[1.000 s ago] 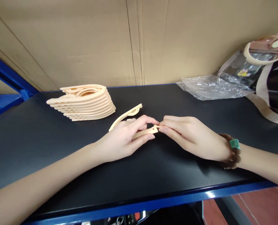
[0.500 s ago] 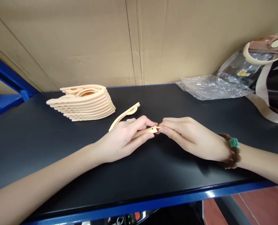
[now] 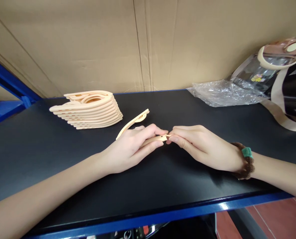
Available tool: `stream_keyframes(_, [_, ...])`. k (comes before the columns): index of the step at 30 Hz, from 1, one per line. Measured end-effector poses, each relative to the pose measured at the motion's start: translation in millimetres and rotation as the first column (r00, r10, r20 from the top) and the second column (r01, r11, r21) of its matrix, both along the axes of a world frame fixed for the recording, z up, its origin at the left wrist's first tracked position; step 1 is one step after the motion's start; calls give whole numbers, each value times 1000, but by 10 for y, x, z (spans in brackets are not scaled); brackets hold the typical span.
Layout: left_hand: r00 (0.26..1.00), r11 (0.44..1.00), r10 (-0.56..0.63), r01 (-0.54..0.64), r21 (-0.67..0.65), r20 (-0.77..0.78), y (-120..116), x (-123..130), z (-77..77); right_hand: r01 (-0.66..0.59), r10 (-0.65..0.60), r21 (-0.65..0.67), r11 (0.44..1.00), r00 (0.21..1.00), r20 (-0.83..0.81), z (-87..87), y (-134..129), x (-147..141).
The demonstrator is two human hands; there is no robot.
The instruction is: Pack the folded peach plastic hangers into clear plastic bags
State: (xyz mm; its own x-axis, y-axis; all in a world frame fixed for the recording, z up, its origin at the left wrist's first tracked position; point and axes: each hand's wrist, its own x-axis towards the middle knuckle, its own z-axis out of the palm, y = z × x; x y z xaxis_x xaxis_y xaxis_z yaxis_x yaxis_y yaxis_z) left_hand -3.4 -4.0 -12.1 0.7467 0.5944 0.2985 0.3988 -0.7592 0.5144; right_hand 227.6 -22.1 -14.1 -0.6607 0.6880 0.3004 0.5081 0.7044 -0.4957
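Note:
My left hand (image 3: 131, 147) is closed around a cream plastic hanger (image 3: 133, 122), which looks like a folding one. One curved arm of it sticks out beyond the fingers toward the back. Another narrow part, with a small dark hole near its end, lies between my left thumb and index finger. My right hand (image 3: 200, 142) pinches the thin tip of that part between thumb and fingers. Both sets of fingertips nearly meet just above the black tabletop (image 3: 148, 186). My left hand hides the hanger's middle.
A neat stack of similar cream hangers (image 3: 88, 113) stands at the back left. Crumpled clear plastic bag (image 3: 225, 93) lies at the back right, beside a clear bottle (image 3: 268, 71) with a strap. Cardboard (image 3: 100, 43) forms the back wall. A blue metal edge (image 3: 162, 214) runs along the front.
Both hands keep their grip on the hanger with almost no movement. The view has shifted very slightly.

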Motion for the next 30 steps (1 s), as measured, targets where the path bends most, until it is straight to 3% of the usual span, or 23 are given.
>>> stream_keyframes(6, [1000,1000,-11,10,-13,-11,-5,-3,20,12,-15,50,999,999,48,1,-20,-3])
stream_keyframes(9, [999,1000,-25,25,-9,-24,-3,-4,17,2,-18,144,990,994,111,-7,-35,0])
stream_keyframes(14, [995,998,-50,47,-41,-84,0,0,18,-44,-44,331,943,966,254,-17,-52,2])
stream_keyframes(20, [995,996,-65,60,-66,-77,6,-6,20,-53,-105,479,876,949,297,-45,-57,-3])
stream_keyframes(30, [994,996,-46,38,-80,-95,10,11,36,-85,-127,578,812,940,317,-56,-57,-16])
